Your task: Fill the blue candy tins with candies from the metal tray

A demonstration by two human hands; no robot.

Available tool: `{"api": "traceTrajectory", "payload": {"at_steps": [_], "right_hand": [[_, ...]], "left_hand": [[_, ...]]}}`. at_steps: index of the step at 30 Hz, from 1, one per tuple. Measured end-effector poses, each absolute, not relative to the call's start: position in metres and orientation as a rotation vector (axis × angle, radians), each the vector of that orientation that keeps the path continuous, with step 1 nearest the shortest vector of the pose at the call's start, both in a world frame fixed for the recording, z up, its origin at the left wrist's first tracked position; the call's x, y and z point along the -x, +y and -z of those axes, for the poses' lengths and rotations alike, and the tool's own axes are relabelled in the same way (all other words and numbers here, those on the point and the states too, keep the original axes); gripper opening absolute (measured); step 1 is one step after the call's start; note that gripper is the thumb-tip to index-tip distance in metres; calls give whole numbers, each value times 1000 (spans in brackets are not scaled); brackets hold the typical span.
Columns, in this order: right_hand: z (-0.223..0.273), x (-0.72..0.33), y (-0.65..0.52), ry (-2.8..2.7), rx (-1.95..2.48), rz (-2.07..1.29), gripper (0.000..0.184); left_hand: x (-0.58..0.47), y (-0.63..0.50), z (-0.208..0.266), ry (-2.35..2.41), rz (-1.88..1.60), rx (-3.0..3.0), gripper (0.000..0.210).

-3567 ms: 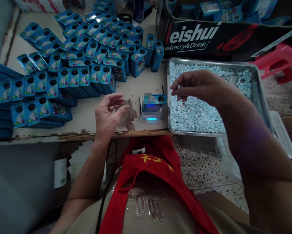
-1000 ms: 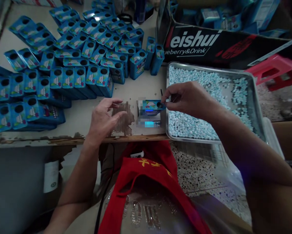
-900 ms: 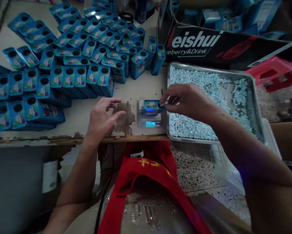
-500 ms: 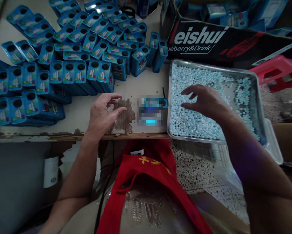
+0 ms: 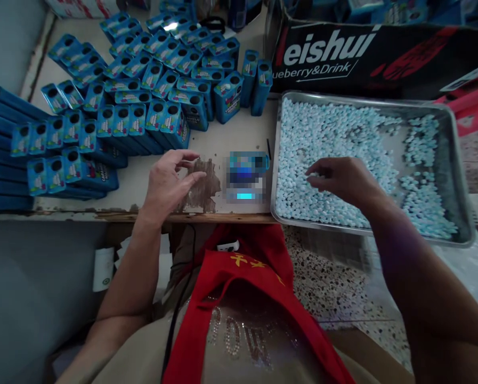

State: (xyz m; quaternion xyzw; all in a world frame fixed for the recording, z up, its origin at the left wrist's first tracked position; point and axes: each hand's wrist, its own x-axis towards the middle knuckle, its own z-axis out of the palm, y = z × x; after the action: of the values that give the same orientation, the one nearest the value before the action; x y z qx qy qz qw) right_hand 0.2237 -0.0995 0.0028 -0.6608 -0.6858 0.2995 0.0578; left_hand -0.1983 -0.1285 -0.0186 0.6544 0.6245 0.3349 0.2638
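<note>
Head view: left hand (image 5: pixel 173 178) relaxed, fingers parted, nothing held. Table (image 5: pixel 212 141) under it white, scuffed; peeled patch (image 5: pixel 209 186) by fingertips. Right hand (image 5: pixel 340 178) at pellets (image 5: pixel 314 205) in metal tray (image 5: pixel 458 192); fingertips near together, cannot tell if gripping any. Between hands: blue tin (image 5: pixel 242 158), pixelated, behind lit display (image 5: pixel 244 196). Beyond left hand: more tins (image 5: pixel 154 118). Beyond right: black carton (image 5: pixel 330 58). Below right: speckled floor (image 5: pixel 330 277).
</note>
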Motion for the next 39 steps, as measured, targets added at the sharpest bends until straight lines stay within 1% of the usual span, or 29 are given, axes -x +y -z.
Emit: {"api": "traceTrajectory", "payload": {"at_steps": [2, 5, 10, 15, 22, 25, 33, 36, 39], "right_hand": [[-6, -227, -102, -1856, 1974, -1101, 15], [-11, -221, -100, -1716, 1827, -1254, 12], [-37, -187, -85, -1743, 1438, -1434, 15], [-55, -151, -65, -1788, 1323, -1573, 18], [-47, -131, -58, -1833, 1354, -1539, 27], [-46, -133, -61, -1830, 1335, -1562, 27], [-44, -143, -68, -1661, 1384, -1522, 31], [-39, -154, -73, -1459, 1364, -1530, 36], [-26, -177, -81, -1308, 1392, -1442, 38]], "left_hand": [[194, -128, 17, 1673, -895, -1781, 38], [183, -125, 13, 1611, -898, -1814, 36], [176, -124, 13, 1539, -907, -1859, 36], [188, -127, 16, 1556, -905, -1849, 38], [198, -131, 19, 1557, -900, -1815, 36], [196, -132, 16, 1554, -899, -1817, 36], [170, -124, 2, 1494, -974, -1826, 30], [154, -117, -6, 1467, -958, -1936, 35], [138, -110, -11, 1431, -895, -2086, 50]]}}
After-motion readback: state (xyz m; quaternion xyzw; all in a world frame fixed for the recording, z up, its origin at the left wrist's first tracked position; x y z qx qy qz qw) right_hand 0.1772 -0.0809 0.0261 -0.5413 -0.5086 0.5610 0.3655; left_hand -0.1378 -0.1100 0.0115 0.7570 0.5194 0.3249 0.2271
